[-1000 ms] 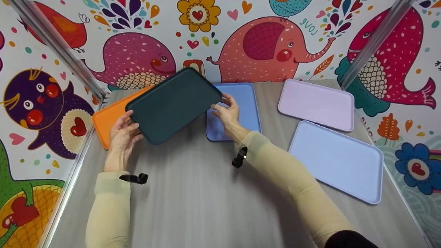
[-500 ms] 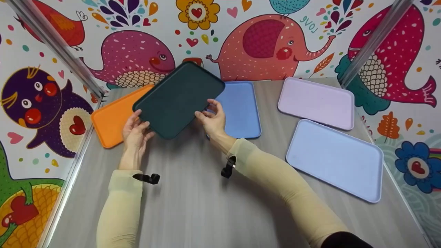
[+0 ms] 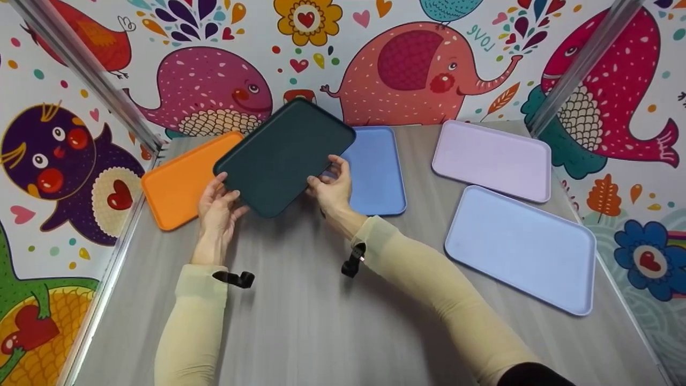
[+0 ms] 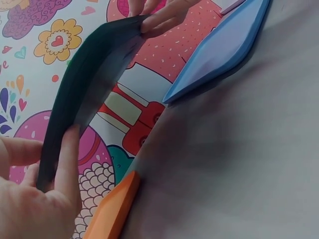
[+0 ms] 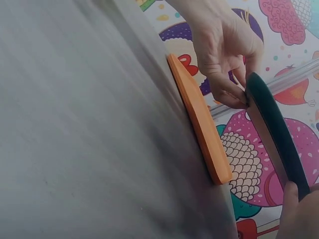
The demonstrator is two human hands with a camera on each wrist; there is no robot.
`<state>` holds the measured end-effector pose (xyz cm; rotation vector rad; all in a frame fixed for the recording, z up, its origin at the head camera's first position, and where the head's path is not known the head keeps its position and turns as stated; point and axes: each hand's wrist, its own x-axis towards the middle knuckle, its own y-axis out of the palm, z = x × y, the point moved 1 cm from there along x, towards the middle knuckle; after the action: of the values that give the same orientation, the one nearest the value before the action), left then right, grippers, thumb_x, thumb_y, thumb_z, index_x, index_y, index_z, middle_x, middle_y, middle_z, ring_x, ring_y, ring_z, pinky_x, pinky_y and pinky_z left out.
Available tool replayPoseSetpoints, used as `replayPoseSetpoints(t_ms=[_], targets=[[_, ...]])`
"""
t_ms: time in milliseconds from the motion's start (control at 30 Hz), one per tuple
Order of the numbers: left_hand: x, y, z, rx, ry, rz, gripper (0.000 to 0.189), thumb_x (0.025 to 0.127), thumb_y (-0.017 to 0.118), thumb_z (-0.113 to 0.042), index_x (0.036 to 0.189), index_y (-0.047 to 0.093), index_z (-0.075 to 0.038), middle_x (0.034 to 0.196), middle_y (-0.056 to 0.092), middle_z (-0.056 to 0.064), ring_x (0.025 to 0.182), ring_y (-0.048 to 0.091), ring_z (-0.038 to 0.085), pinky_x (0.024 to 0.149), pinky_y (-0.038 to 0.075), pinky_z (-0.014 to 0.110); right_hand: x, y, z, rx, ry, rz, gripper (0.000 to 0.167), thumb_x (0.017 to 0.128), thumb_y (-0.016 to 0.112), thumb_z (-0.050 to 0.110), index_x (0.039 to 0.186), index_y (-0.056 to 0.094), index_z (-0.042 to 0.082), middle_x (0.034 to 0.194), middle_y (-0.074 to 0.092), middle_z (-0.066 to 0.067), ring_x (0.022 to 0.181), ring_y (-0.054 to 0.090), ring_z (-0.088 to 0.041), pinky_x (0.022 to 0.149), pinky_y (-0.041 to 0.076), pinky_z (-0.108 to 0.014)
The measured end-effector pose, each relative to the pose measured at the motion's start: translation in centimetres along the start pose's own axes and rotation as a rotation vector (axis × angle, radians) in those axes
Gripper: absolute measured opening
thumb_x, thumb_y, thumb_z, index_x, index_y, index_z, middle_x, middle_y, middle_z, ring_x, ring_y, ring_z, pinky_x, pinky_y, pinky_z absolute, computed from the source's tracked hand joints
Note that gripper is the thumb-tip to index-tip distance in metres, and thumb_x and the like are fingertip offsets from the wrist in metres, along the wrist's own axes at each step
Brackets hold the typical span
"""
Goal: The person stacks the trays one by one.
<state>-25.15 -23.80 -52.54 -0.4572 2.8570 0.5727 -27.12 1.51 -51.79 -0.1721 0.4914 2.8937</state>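
Observation:
A dark green rectangular tray (image 3: 284,155) is held tilted above the table, its inner face toward the head camera. My left hand (image 3: 218,212) pinches its left short edge, thumb on one side and fingers on the other. Along the front long edge, my right hand (image 3: 333,187) pinches the rim between thumb and fingers. The left wrist view shows the tray (image 4: 84,84) edge-on, raised off the tabletop. Behind it on the left lies an orange tray (image 3: 179,185). A blue tray (image 3: 378,171) lies behind the right hand, partly hidden by the green one.
On the right of the grey table (image 3: 300,311) lie a lilac tray (image 3: 493,161) and, nearer, a larger pale blue tray (image 3: 525,249). Patterned walls (image 3: 396,75) enclose the back and sides, with metal posts (image 3: 584,69) at the corners.
The green tray has shifted slightly right, with the left hand moving along with it. The right hand has slid from the tray's right corner to its front edge. The other trays stay put.

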Motion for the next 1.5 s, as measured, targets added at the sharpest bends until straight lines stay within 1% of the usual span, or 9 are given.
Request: replayPoseSetpoints(t_ms=[167, 367, 467, 600, 700, 833, 1000, 1100, 1500], targets=[[0.1, 0.1, 0.0, -0.005, 0.001, 0.019, 0.055, 0.11, 0.059, 0.005, 0.16, 0.056, -0.018, 0.138, 0.061, 0.001, 0.106, 0.069, 0.015, 0.072, 0.067, 0.031, 0.2, -0.2, 0.1, 0.032, 0.008, -0.006, 0.069, 0.095, 0.073, -0.018, 0.152, 0.055, 0.017, 0.14, 0.061, -0.014, 0.094, 0.071, -0.023, 0.067, 0.065, -0.036], [0.3, -0.2, -0.6, -0.006, -0.009, 0.073, 0.049, 0.108, 0.062, 0.005, 0.152, 0.06, -0.017, 0.136, 0.053, 0.001, 0.099, 0.067, 0.014, 0.077, 0.069, 0.033, 0.4, -0.5, 0.4, 0.055, 0.008, -0.006, 0.071, 0.093, 0.071, -0.019, 0.152, 0.055, 0.016, 0.135, 0.059, -0.012, 0.089, 0.07, -0.021, 0.066, 0.065, -0.036], [0.4, -0.8, -1.8, -0.014, -0.024, 0.1, 0.042, 0.109, 0.063, 0.003, 0.146, 0.062, -0.016, 0.13, 0.052, 0.0, 0.095, 0.068, 0.013, 0.079, 0.069, 0.032, 0.5, -0.8, 0.6, 0.051, -0.003, 0.017, 0.07, 0.093, 0.07, -0.019, 0.153, 0.054, 0.014, 0.133, 0.057, -0.012, 0.083, 0.068, -0.02, 0.063, 0.063, -0.034], [0.7, -2.0, -4.2, -0.036, -0.07, 0.154, 0.032, 0.11, 0.066, -0.004, 0.141, 0.064, -0.015, 0.116, 0.071, -0.003, 0.091, 0.076, 0.015, 0.082, 0.07, 0.033, 0.8, -1.5, 0.8, 0.048, -0.003, 0.062, 0.071, 0.092, 0.07, -0.018, 0.154, 0.053, 0.012, 0.135, 0.057, -0.012, 0.081, 0.066, -0.019, 0.061, 0.061, -0.031], [1.3, -3.3, -6.3, -0.015, -0.123, 0.237, 0.03, 0.111, 0.069, -0.011, 0.14, 0.064, -0.016, 0.109, 0.081, -0.001, 0.093, 0.08, 0.017, 0.085, 0.071, 0.035, 0.9, -2.1, 0.9, 0.036, 0.013, 0.092, 0.071, 0.092, 0.071, -0.017, 0.154, 0.055, 0.013, 0.137, 0.06, -0.012, 0.087, 0.069, -0.019, 0.061, 0.063, -0.032], [2.2, -4.6, -8.5, 0.081, -0.178, 0.395, 0.029, 0.112, 0.07, -0.02, 0.141, 0.067, -0.02, 0.121, 0.083, 0.0, 0.101, 0.082, 0.019, 0.09, 0.071, 0.038, 1.2, -2.7, 1.0, 0.027, 0.033, 0.134, 0.069, 0.093, 0.072, -0.017, 0.153, 0.056, 0.012, 0.134, 0.061, -0.012, 0.088, 0.07, -0.018, 0.062, 0.065, -0.031], [3.5, -5.3, -9.8, 0.216, -0.153, 0.626, 0.036, 0.118, 0.056, -0.018, 0.153, 0.064, -0.016, 0.131, 0.079, 0.004, 0.103, 0.084, 0.02, 0.09, 0.071, 0.041, 1.5, -3.4, 1.2, 0.02, 0.049, 0.196, 0.071, 0.092, 0.072, -0.018, 0.155, 0.056, 0.011, 0.129, 0.062, -0.01, 0.086, 0.072, -0.017, 0.063, 0.066, -0.032], [4.1, -5.1, -10.1, 0.222, -0.144, 0.728, 0.042, 0.12, 0.048, -0.014, 0.161, 0.058, -0.013, 0.134, 0.077, 0.007, 0.104, 0.085, 0.021, 0.086, 0.071, 0.039, 1.7, -3.7, 1.5, 0.013, 0.062, 0.229, 0.073, 0.092, 0.072, -0.018, 0.156, 0.056, 0.011, 0.13, 0.063, -0.011, 0.088, 0.074, -0.017, 0.066, 0.068, -0.034], [5.2, -3.4, -9.3, 0.175, -0.167, 0.911, 0.059, 0.117, 0.043, 0.003, 0.173, 0.039, -0.011, 0.139, 0.076, 0.008, 0.114, 0.084, 0.023, 0.088, 0.071, 0.038, 2.8, -5.9, 2.4, -0.021, 0.091, 0.332, 0.075, 0.089, 0.07, -0.018, 0.158, 0.059, 0.009, 0.126, 0.068, -0.01, 0.088, 0.074, -0.018, 0.063, 0.067, -0.031]])
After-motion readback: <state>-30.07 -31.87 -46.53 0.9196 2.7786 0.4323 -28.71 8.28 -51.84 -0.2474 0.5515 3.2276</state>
